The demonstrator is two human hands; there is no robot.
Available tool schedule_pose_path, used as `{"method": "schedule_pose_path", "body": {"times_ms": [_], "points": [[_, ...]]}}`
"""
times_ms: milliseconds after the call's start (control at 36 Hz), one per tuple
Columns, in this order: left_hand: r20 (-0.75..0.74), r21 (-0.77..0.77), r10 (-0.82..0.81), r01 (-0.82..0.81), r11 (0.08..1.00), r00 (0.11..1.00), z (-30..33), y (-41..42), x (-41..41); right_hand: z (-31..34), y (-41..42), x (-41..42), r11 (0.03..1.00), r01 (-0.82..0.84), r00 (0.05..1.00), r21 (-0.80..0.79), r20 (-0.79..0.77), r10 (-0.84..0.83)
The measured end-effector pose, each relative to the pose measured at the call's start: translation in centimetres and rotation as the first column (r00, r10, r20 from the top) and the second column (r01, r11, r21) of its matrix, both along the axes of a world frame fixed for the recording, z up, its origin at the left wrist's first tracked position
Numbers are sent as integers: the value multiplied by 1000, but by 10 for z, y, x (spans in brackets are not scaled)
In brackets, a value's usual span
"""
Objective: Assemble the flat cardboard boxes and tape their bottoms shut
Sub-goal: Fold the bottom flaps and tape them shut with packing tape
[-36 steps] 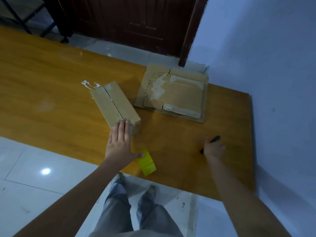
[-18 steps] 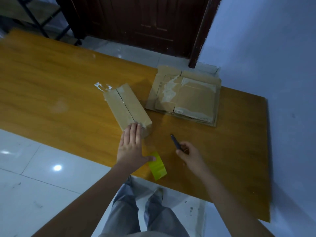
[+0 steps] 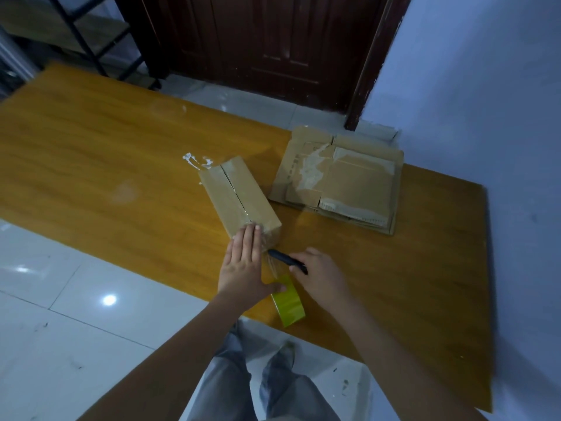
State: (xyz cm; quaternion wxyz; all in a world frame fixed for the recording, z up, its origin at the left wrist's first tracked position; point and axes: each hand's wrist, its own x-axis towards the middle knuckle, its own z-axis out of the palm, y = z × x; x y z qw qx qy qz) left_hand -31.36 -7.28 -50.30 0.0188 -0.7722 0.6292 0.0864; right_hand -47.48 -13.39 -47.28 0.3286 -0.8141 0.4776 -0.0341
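Near the table's (image 3: 91, 141) front edge: assembled brown cardboard box (image 3: 238, 197), light, hollow, easily dented. Left hand (image 3: 244, 265) flat on its near end, fingers straight; right hand (image 3: 321, 273) pinching black cutter (image 3: 287, 260) at clear tape beside yellow-green tape roll (image 3: 288, 305)

I see two bare forearms coming in from 6 o'clock, no sleeves visible up to the frame edge. No watch, rings, gloves or bands on the left hand (image 3: 243, 268) or the right hand (image 3: 321, 275). Nails look short and unpainted on the left; I can't tell on the right. Grey-blue trousers (image 3: 243, 387), loose and creased, at 6 o'clock between the arms. Shoes (image 3: 287, 350) are partly hidden; colour is unclear in the dim light.
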Motion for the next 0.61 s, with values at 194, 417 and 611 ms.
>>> {"method": "schedule_pose_path", "body": {"times_ms": [194, 417, 611], "points": [[-7, -8, -10, 10, 1000, 1000, -1, -2, 0, 0, 3, 10, 995, 49, 994, -86, -90, -57], [1, 1, -9, 9, 1000, 1000, -1, -1, -1, -26, -3, -34, 917, 391, 895, -72, -201, -398], [10, -10, -2, 2, 1000, 1000, -1, -2, 0, -73, -2, -93, 820, 572, 775, -24, -313, -549]]}}
